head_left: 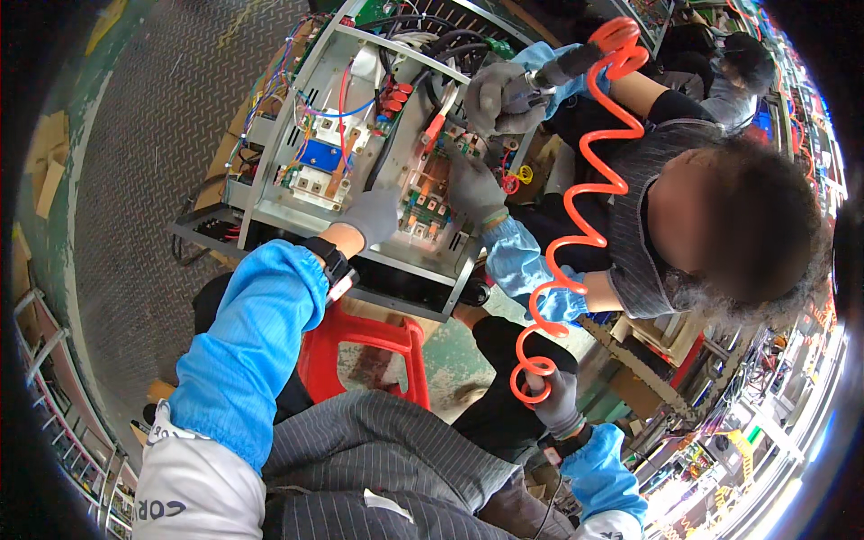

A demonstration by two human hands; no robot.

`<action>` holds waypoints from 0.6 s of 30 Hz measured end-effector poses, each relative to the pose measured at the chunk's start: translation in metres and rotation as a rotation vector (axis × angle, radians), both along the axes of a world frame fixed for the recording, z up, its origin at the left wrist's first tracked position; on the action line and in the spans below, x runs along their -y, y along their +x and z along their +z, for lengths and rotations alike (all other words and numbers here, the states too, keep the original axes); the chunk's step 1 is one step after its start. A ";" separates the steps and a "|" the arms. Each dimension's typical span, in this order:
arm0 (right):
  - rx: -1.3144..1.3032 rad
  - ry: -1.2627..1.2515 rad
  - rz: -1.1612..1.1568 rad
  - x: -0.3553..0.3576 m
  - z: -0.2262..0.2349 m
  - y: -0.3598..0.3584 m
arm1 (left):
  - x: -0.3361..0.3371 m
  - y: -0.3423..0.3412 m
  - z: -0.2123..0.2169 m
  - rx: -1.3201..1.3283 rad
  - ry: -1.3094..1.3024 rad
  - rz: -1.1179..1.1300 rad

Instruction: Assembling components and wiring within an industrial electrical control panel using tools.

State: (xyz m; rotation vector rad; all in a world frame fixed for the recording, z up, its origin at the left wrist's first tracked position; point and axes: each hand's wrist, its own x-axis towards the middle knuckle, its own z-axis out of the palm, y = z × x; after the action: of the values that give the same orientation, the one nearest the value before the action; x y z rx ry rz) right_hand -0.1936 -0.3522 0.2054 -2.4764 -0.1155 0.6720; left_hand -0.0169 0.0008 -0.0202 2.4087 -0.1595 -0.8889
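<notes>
My left hand (372,218), in a grey glove, is over the near part of an open metal chassis (270,166). Its fingers close around the lower end of a black cable (385,155), though the fingertips are partly hidden. Low on the right, my gloved right hand (560,407) grips the bottom of an orange coiled air hose (576,241). The hose rises to a dark hand-held power tool (569,68) in a co-worker's gloved hand (495,101). The co-worker's other hand (477,187) touches the green circuit boards (427,209) inside the chassis.
A red plastic stool (414,360) stands below the chassis. The co-worker (670,211) leans in from the right. Red and blue wires (345,112) cross white modules at the chassis's left. Patterned metal flooring (153,180) lies to the left, and crowded shelving (720,468) to the right.
</notes>
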 end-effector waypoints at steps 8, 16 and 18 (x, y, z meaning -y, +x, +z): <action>-0.031 0.021 -0.016 0.004 -0.004 -0.003 | 0.000 -0.001 -0.004 0.013 -0.018 0.014; 0.021 0.010 0.007 0.000 -0.003 -0.001 | 0.001 -0.001 0.000 0.011 -0.024 0.000; 0.014 0.006 0.008 -0.002 -0.002 0.000 | -0.001 -0.002 -0.008 0.021 -0.034 0.002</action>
State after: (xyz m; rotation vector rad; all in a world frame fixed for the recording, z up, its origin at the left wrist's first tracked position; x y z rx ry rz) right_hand -0.1934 -0.3504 0.2035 -2.4766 -0.1331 0.6563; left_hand -0.0189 0.0017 -0.0279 2.3869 -0.1784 -0.8534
